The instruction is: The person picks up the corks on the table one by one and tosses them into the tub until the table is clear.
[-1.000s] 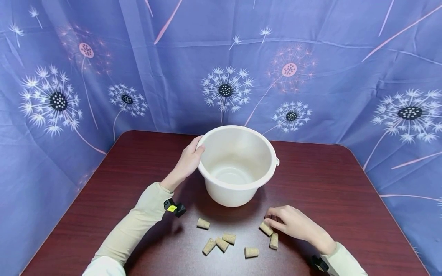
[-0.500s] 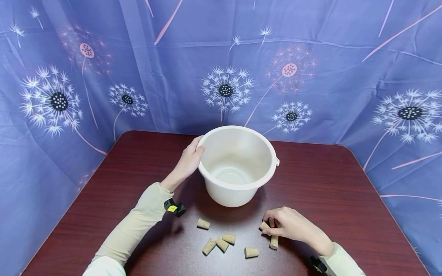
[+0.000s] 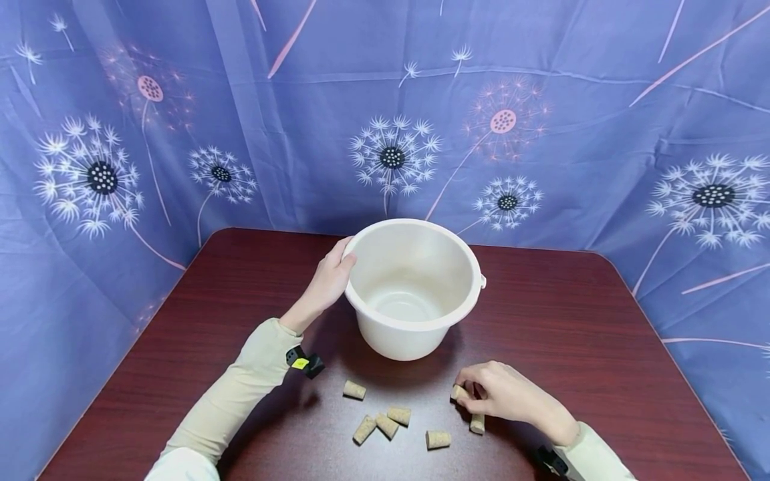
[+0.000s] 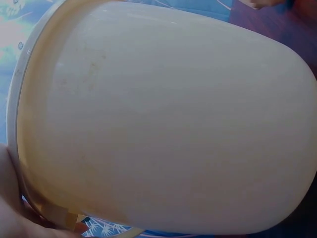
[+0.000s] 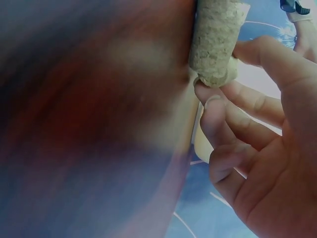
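- Our right hand (image 3: pixel 511 395) has drawn its thumb and fingertips inward over the past second; they now pinch a tan, tapered cork stopper (image 3: pixel 459 393).
- Whether it has left the dark-red, wood-grained table (image 3: pixel 571 321), we cannot tell. We would do well to keep a light, firm pinch and lift straight up, without nudging the second stopper (image 3: pixel 478 423) on the near side of our thumb.
- Leftward of these fingers, nearer us, lies a lone stopper (image 3: pixel 438 439); farther left, a cluster of three stoppers (image 3: pixel 386 426) and another single stopper (image 3: pixel 354 390).
- Ahead-left of them stands a round white plastic bucket (image 3: pixel 403 341), its rim clamped by our left hand (image 3: pixel 327 277), both unmoved.
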### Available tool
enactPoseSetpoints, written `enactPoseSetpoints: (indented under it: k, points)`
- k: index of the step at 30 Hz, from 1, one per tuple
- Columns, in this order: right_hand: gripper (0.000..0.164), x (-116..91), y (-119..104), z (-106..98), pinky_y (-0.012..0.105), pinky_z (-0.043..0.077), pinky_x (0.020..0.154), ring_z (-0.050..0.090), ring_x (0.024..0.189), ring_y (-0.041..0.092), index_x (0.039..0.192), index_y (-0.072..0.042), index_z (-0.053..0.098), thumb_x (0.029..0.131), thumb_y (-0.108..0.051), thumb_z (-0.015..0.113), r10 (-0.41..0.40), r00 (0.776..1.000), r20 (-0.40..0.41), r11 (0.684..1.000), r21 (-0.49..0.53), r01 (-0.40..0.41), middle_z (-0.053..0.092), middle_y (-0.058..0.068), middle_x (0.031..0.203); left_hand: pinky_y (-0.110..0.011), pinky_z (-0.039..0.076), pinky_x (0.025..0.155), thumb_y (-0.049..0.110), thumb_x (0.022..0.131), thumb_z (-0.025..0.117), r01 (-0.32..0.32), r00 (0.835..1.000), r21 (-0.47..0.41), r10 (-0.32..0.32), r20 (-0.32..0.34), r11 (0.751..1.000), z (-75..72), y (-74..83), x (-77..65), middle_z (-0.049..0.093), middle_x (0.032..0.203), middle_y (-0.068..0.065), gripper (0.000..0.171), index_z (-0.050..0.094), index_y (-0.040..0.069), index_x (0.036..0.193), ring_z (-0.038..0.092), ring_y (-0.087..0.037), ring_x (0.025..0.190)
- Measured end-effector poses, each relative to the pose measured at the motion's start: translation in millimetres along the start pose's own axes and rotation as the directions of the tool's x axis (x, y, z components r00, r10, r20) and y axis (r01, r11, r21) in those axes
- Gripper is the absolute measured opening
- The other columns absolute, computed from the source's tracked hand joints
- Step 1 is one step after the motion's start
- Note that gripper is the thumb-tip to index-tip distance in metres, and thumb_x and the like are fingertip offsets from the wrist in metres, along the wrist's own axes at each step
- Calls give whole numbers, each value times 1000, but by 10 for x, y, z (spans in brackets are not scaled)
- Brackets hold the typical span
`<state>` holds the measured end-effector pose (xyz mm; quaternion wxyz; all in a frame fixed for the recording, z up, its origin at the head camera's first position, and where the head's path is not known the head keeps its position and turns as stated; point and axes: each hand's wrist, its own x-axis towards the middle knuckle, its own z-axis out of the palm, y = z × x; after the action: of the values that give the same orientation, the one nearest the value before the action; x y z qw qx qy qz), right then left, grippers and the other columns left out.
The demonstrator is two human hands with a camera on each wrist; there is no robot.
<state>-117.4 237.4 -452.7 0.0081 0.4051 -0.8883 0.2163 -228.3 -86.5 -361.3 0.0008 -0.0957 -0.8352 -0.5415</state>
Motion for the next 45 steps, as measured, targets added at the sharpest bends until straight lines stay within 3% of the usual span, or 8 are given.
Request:
enactPoseSetpoints:
  k: [8, 19, 26, 34, 45]
  points:
    - [19, 13, 2, -15, 6, 33, 57, 46, 62, -6, 82, -26, 56, 79, -17, 73, -9, 999, -52, 999, -35, 7, 51, -16, 70, -45, 40, 108, 18, 101, 38, -3, 1000, -6, 3, -5, 1000, 2, -21, 1, 45, 148, -14, 47, 38, 9, 147, 48, -29, 130]
    - [18, 22, 24, -49, 13, 37, 59, 46, 64, -2, 89, -22, 55, 82, -17, 71, 33, 998, -46, 998, -42, -35, 52, -15, 73, -45, 39, 108, 19, 102, 37, -22, 1000, -9, 22, -5, 1000, 4, -35, 19, 45, 148, -15, 47, 38, 8, 147, 48, -29, 131]
    - [18, 24, 67, -29, 7, 37, 61, 49, 66, -3, 93, -19, 59, 83, -12, 71, -33, 994, -102, 999, -16, 32, 54, -14, 74, -44, 39, 108, 19, 101, 38, -20, 1000, 0, 20, -15, 1000, 5, -29, 14, 45, 147, -15, 46, 39, 8, 146, 48, -29, 129]
    - [17, 25, 87, -56, 12, 44, 63, 51, 72, -3, 95, -13, 62, 83, -5, 72, -59, 988, -142, 998, 11, 61, 57, -12, 82, -44, 39, 108, 18, 101, 38, -26, 1000, -4, 26, -15, 1000, 4, -27, 10, 45, 147, -16, 47, 38, 6, 146, 48, -29, 130]
    - [25, 18, 89, -111, 3, 32, 57, 43, 62, -5, 82, -21, 58, 71, -6, 74, -72, 965, -251, 997, -45, 63, 48, -15, 70, -44, 41, 107, 19, 101, 38, -28, 999, -13, 28, -20, 1000, 2, -36, 11, 47, 146, -14, 47, 40, 8, 146, 50, -29, 128]
